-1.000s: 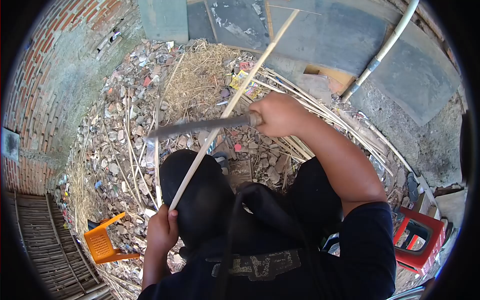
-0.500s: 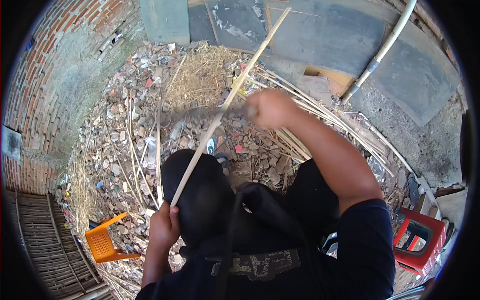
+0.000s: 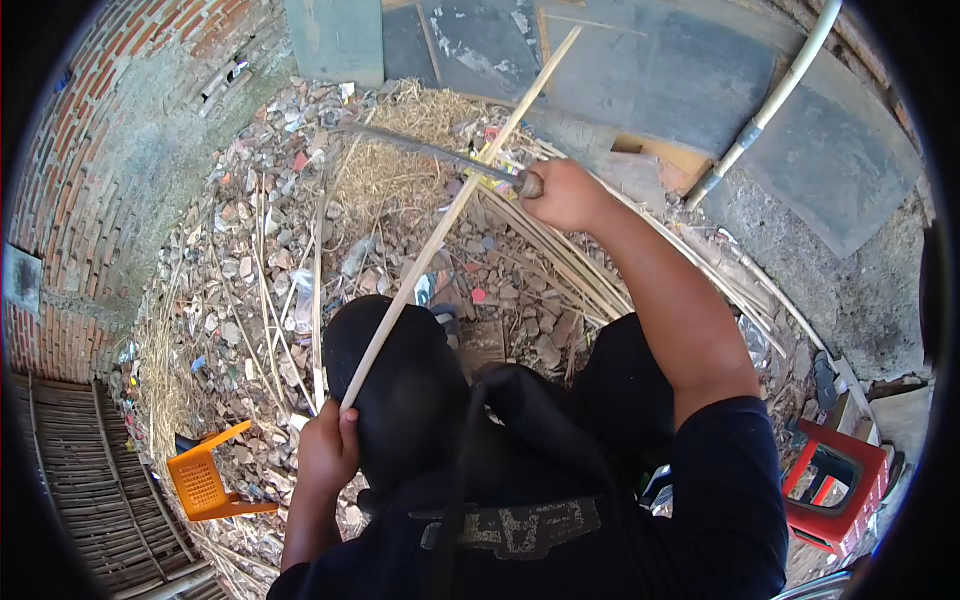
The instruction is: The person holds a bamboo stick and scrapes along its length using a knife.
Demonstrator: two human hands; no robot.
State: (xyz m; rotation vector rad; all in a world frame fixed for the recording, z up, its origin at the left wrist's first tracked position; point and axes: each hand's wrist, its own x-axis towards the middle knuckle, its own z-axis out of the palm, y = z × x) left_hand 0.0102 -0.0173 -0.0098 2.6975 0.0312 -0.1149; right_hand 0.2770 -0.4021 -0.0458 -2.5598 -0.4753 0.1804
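Note:
A long pale bamboo strip [image 3: 418, 270] slants up and away from my left hand [image 3: 328, 450], which is closed around its near end. The strip rests along my dark-clothed left knee [image 3: 400, 375]. Farther out, my right hand [image 3: 568, 196] grips the handle of a machete [image 3: 430, 150]. Its long blade points left and lies across the upper part of the strip, seeming to touch it. Whether the blade bites into the bamboo I cannot tell.
Rubble [image 3: 235, 290] and litter cover the ground. Several cut strips [image 3: 560, 255] lie to the right, near a pile of shavings [image 3: 395, 165]. An orange plastic chair [image 3: 205, 485] is at left, a red stool [image 3: 865, 490] at right. A pipe [image 3: 765, 110] leans at the wall.
My right hand and the machete have moved farther out along the bamboo strip, and the blade, blurred before, is now sharper. My left hand has stayed at the near end.

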